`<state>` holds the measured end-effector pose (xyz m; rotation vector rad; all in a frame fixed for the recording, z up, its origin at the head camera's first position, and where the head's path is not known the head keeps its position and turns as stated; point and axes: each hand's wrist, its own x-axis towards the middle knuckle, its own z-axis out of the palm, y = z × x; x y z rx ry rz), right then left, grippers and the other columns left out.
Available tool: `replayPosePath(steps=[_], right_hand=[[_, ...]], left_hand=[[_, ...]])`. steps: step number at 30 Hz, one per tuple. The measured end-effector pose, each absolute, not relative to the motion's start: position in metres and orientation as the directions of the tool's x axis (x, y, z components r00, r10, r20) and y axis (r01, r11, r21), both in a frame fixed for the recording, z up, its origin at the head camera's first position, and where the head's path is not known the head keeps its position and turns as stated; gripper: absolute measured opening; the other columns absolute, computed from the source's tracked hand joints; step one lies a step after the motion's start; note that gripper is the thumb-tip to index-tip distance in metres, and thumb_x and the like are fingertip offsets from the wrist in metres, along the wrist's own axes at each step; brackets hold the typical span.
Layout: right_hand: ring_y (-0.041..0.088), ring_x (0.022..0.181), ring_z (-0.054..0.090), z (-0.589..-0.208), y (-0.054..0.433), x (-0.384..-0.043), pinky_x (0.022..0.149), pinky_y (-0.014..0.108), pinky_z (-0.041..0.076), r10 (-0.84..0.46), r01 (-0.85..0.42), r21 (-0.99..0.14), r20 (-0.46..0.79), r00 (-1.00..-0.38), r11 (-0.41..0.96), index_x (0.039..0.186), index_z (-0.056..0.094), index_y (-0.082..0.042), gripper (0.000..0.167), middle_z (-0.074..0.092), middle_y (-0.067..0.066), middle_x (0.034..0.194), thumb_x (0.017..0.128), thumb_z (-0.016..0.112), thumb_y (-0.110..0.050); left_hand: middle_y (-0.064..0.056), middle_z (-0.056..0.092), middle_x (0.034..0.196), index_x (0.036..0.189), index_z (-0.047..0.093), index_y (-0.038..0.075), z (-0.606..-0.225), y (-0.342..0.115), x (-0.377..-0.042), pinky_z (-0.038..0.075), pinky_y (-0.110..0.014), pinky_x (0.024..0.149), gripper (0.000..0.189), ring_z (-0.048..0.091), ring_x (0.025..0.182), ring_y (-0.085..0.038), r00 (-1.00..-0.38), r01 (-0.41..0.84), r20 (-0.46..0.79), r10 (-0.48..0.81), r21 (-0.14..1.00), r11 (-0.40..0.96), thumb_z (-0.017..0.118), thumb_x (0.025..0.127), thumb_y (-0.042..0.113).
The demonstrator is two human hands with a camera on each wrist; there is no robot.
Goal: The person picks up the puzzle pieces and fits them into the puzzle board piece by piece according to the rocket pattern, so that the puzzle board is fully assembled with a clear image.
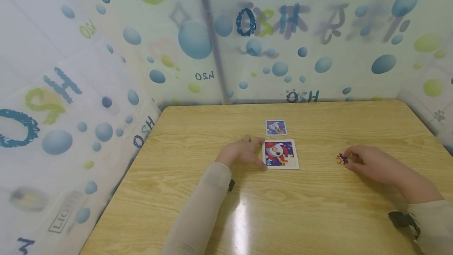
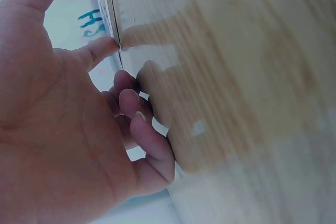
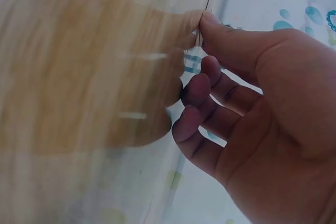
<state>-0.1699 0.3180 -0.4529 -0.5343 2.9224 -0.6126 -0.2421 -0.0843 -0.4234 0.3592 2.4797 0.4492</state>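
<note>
A square jigsaw puzzle point(image 1: 278, 154) with a white border lies on the table. Its picture is a rocket on purple, with a pale gap at lower right. My left hand point(image 1: 246, 152) is at its left side, index finger by the upper corner and thumb by the lower one. In the left wrist view, the other fingers point(image 2: 152, 135) are bent against the tabletop. Farther right, my right hand point(image 1: 371, 163) pinches at a small cluster of purple and orange puzzle pieces point(image 1: 341, 159) between thumb and index finger. The remaining right fingers point(image 3: 197, 90) curl loosely near the table.
A smaller picture card point(image 1: 276, 127) with the same rocket lies just behind the puzzle. The wooden table point(image 1: 198, 129) ends at a back edge against a curtain point(image 1: 283, 50) printed with bubbles and letters. Another such curtain point(image 1: 70, 101) runs along the left.
</note>
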Motion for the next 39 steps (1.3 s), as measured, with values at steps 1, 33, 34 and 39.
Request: replayPosePath(steps=[1,33,34,39], right_hand=[[0.011,0.082,0.055,-0.453,0.318,-0.17,0.068,0.029,0.05,-0.362,-0.318,-0.407,-0.035,-0.932,0.856,0.117,0.07,0.004,0.03,0.065,0.0,0.091,0.097,0.077,-0.017],[0.01,0.073,0.049,-0.442,0.257,-0.176,0.065,0.029,0.043,-0.412,-0.374,-0.365,-0.029,-0.911,0.853,0.112,0.071,-0.003,0.033,0.058,-0.004,0.084,0.095,0.079,-0.03],[0.01,0.074,0.049,-0.441,0.254,-0.176,0.065,0.029,0.043,-0.412,-0.372,-0.368,-0.035,-0.91,0.852,0.112,0.071,-0.004,0.033,0.058,-0.004,0.084,0.094,0.08,-0.03],[0.011,0.075,0.051,-0.436,0.235,-0.178,0.066,0.029,0.044,-0.415,-0.36,-0.4,-0.059,-0.908,0.843,0.113,0.071,-0.006,0.031,0.06,-0.004,0.085,0.095,0.078,-0.031]], left_hand=[[-0.012,0.014,0.18,0.168,0.025,0.045,-0.424,-0.084,-0.242,0.03,-0.071,0.126,0.109,0.024,0.164,-0.043,-0.791,0.153,-0.501,0.35,0.393,0.907,0.088,0.08,0.06],[-0.012,0.022,0.178,0.168,0.025,0.044,-0.422,-0.085,-0.242,0.032,-0.069,0.125,0.109,0.029,0.162,-0.042,-0.788,0.169,-0.497,0.364,0.395,0.903,0.087,0.08,0.06],[-0.012,0.02,0.178,0.168,0.025,0.045,-0.422,-0.085,-0.242,0.031,-0.07,0.125,0.109,0.028,0.163,-0.042,-0.787,0.167,-0.498,0.364,0.395,0.903,0.087,0.08,0.06],[-0.012,0.016,0.18,0.168,0.023,0.046,-0.422,-0.086,-0.242,0.029,-0.071,0.126,0.11,0.024,0.164,-0.042,-0.783,0.16,-0.507,0.361,0.397,0.904,0.087,0.08,0.061]])
